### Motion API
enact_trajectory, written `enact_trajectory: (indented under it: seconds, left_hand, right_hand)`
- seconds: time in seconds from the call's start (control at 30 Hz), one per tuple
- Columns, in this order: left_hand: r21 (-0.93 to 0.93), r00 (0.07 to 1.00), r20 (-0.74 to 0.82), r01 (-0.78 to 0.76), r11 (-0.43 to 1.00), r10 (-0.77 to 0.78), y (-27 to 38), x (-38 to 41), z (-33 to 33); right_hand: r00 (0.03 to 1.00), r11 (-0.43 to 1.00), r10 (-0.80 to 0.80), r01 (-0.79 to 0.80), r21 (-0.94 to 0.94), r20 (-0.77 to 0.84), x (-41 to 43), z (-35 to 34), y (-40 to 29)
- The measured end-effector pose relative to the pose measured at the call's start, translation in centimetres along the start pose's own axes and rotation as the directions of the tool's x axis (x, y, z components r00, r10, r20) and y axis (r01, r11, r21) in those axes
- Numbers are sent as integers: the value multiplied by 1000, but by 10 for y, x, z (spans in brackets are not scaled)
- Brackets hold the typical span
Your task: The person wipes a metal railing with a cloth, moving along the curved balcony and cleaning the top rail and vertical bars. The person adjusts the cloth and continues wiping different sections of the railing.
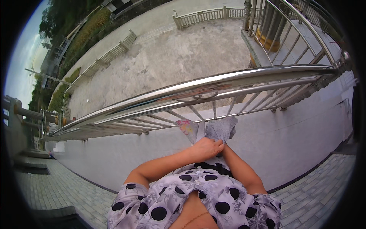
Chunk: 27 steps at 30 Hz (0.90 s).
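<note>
In front of my waist, a grey cloth [219,128] is bunched up and gripped in my left hand [207,147]. One flap of cloth [187,130], to the left, shows pink and yellow flowers; whether it belongs to the same cloth I cannot tell. My right hand [224,146] lies against the left one at the gathered cloth, mostly hidden behind its fingers, so its grip does not show. The cloth's upper edges are close to the lower bars of a stainless steel railing [214,110] in this view.
The railing's shiny handrail [183,86] crosses in front of me. Beyond it lies a concrete yard [160,57] with a low balustrade [200,17]. A column with a yellow base [268,43] stands at the upper right. Smooth pale floor [286,143] is underfoot, with brick-patterned surfaces at both lower sides.
</note>
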<state>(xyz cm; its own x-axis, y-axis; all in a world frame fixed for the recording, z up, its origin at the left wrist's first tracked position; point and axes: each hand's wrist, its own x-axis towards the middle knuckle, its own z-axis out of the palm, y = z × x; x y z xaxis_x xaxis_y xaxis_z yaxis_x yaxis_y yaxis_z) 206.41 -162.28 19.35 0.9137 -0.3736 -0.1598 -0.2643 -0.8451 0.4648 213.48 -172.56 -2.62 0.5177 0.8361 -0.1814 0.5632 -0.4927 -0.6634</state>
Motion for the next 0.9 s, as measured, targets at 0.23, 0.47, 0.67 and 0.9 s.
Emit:
enact_trajectory:
  seconds: [0.23,0.47,0.67,0.9]
  left_hand:
    - [-375,834,-258,378,846,-487,-35,-96,-33]
    - [-556,810,-302,279,783,-502,-84,-103,-37]
    - [-492,867,-362,135,860,-343,-115,-79,-25]
    - [-430,883,-178,327,842,-434,-144,-75,17]
  right_hand:
    - [861,971,-49,-78,-226,-506,48,-14,-71]
    - [815,928,-132,-99,-360,-564,127,-6,-103]
    - [922,913,-12,-147,-380,-387,116,-80,-148]
    - [878,907,66,-251,-337,-475,105,-62,-156]
